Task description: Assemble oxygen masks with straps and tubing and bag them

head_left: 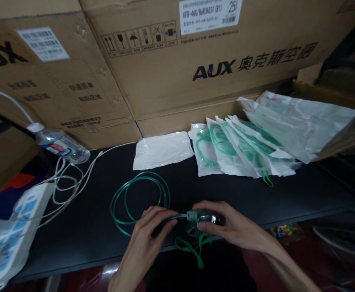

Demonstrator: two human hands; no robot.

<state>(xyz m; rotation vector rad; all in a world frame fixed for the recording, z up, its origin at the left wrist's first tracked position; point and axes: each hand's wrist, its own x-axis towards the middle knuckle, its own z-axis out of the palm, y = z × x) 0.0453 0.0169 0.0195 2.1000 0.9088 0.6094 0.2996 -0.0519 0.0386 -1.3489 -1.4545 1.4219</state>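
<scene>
My left hand (153,227) pinches the end of a green clear tube (122,194), whose coil lies on the black table just beyond it. In my right hand (223,221) is a clear oxygen mask (209,216), its pale green connector (192,216) turned toward the left hand. Tube end and connector meet between the two hands; how far one sits in the other I cannot tell. A green elastic strap (192,247) hangs from the mask over the table's front edge.
Several white packets with green tubing (226,150) lean at the back right. A flat white packet (163,151) lies at the back middle. On the left are a power strip (19,231), white cables and a tilted bottle (62,144). Large cardboard boxes (165,81) stand behind.
</scene>
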